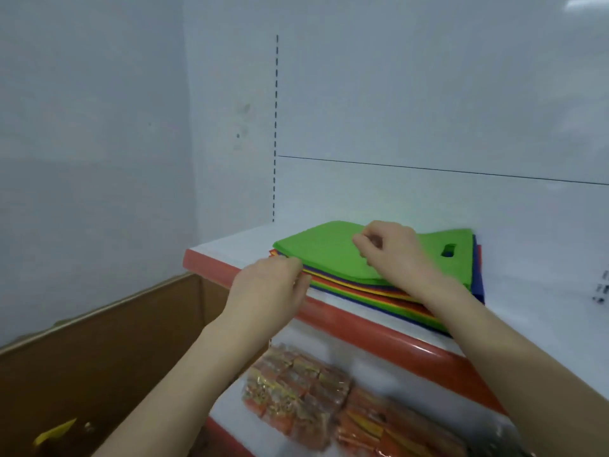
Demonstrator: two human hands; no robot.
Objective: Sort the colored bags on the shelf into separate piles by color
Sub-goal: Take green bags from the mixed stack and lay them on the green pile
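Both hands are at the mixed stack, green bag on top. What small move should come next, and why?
Probably lift the top green bag off the stack and lay it on the bare shelf to its left. The right hand seems to pinch that bag, the left hand is at the stack's front corner, and all colours lie in one pile.

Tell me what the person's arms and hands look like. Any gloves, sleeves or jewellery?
The left hand and the right hand wear no gloves. The left forearm and the right forearm are uncovered, with no sleeve as far as the picture reaches. No watch or bracelet shows at either wrist. The picture is slightly blurred, so a thin ring cannot be ruled out.
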